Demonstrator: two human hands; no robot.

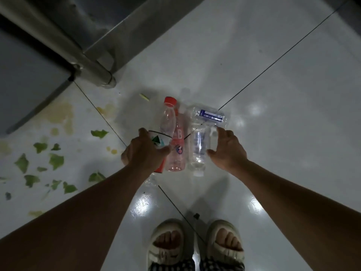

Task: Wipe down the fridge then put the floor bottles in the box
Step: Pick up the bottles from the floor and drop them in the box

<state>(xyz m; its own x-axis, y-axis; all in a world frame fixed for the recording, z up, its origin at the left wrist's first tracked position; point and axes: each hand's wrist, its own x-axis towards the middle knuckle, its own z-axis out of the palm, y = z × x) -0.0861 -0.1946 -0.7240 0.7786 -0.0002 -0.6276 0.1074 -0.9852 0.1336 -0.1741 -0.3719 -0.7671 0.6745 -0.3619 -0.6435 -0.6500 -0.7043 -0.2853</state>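
Observation:
Several empty plastic bottles lie together on the white tiled floor. My left hand point(144, 151) curls from above around the lower part of a clear red-capped bottle point(168, 116), its green-and-white label showing between thumb and fingers. Beside it lie a pink bottle point(176, 153) and a clear white-capped bottle point(198, 151). My right hand point(226, 149) is spread open against the right side of that clear bottle. A crushed clear bottle with a blue label point(211, 115) lies further away. No box is in view.
The grey steel fridge point(64, 32) stands at the upper left, its corner foot point(108, 81) near the bottles. Green leaf scraps point(55, 160) and yellowish stains point(60, 112) cover the floor on the left. My slippered feet point(195, 245) stand below the bottles.

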